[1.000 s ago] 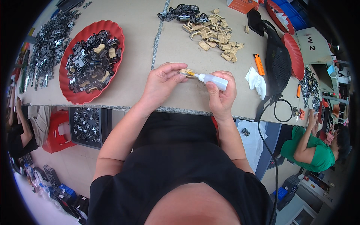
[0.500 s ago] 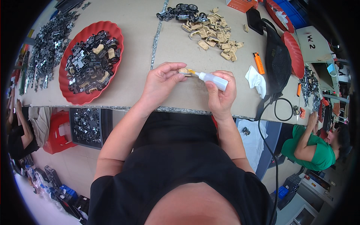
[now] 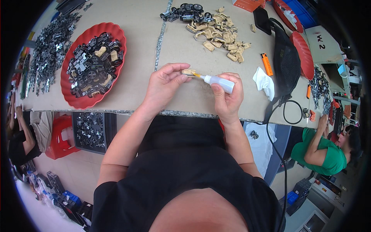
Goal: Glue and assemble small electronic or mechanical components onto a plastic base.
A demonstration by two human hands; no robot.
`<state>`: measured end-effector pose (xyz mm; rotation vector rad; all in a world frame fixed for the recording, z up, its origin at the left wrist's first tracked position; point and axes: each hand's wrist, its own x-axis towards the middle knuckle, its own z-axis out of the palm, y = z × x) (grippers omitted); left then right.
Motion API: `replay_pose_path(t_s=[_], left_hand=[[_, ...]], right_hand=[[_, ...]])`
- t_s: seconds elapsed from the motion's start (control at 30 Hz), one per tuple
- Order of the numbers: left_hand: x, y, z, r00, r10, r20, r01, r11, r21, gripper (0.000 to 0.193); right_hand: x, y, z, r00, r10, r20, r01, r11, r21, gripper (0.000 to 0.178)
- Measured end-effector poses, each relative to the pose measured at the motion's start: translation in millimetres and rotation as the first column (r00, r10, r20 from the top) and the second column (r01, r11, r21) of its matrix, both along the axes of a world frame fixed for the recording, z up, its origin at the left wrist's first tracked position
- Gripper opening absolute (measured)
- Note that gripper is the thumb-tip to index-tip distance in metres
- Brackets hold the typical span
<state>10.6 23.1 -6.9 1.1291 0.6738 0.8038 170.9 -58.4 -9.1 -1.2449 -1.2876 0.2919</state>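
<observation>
From the head camera, looking down, we saw our left hand (image 3: 164,87) pinching a small tan piece (image 3: 188,72) above the cardboard-covered table (image 3: 143,62), and our right hand (image 3: 227,96) closed around a small white squeeze bottle (image 3: 218,82), its orange nozzle touching the piece. Compared with a second before, almost nothing had shifted; the nozzle stayed on the piece, so the gluing seemed under way. A red tray (image 3: 92,63) of black parts lay left, a heap of tan pieces (image 3: 220,36) beyond.

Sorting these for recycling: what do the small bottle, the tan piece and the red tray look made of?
Small bottle: translucent white plastic, probably soft, with an orange nozzle. Tan piece: matte beige, likely moulded plastic. Red tray: glossy plastic with a scalloped rim.
</observation>
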Motion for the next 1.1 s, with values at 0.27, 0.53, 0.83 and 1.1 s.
replay_pose_path(t_s=[0.27, 0.53, 0.83, 1.1], left_hand=[[-0.6, 2.2, 1.5, 0.999, -0.033, 0.023, 0.034, 0.999, -0.041, 0.030], [0.5, 0.9, 2.3, 0.999, -0.030, 0.017, 0.030, 0.999, -0.045, 0.033], [0.9, 0.2, 2.3, 1.000, -0.015, 0.028, 0.016, 0.999, -0.036, 0.032], [1.6, 0.2, 0.8, 0.999, -0.021, 0.024, 0.022, 0.999, -0.030, 0.032]], right_hand=[[2.1, -1.5, -0.9, 0.939, 0.063, -0.339, -0.081, 0.996, -0.041, 0.026], [-2.6, -0.1, 2.5, 0.931, 0.085, -0.356, -0.107, 0.993, -0.044, 0.024], [-1.5, -0.7, 1.2, 0.946, 0.086, -0.311, -0.115, 0.990, -0.078, 0.024], [-1.4, 0.1, -0.1, 0.970, 0.063, -0.237, -0.083, 0.994, -0.076, 0.024]])
